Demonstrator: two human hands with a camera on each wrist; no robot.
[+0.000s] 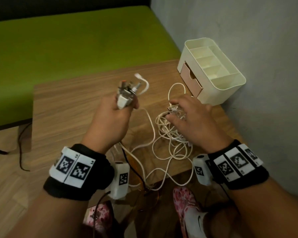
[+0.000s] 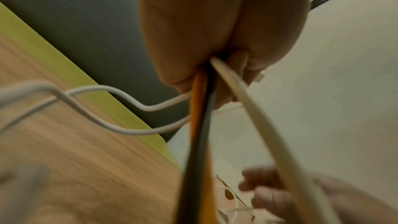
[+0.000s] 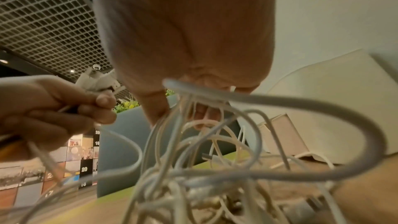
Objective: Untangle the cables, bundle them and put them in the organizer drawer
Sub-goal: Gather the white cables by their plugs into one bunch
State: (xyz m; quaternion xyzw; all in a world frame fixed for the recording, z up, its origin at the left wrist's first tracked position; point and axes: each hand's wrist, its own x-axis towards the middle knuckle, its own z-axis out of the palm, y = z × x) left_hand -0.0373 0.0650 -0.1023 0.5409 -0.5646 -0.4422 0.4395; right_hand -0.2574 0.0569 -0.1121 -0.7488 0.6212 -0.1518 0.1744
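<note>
My left hand (image 1: 127,107) is raised over the wooden table (image 1: 72,109) and grips a bunch of cable ends with plugs (image 1: 126,91). In the left wrist view, white, orange and dark cables (image 2: 202,108) run out of that fist (image 2: 215,74). To its right, my right hand (image 1: 174,110) sits on the tangle of white cables (image 1: 170,140), fingers curled into the loops (image 3: 200,105). The cream organizer (image 1: 230,83) stands at the table's far right corner, and its pink drawer (image 1: 191,81) faces the tangle.
A grey wall (image 1: 265,48) runs close along the table's right side. A green bench (image 1: 67,40) lies beyond the far and left edges. Cables hang over the near edge (image 1: 162,179), above feet in patterned slippers (image 1: 184,203).
</note>
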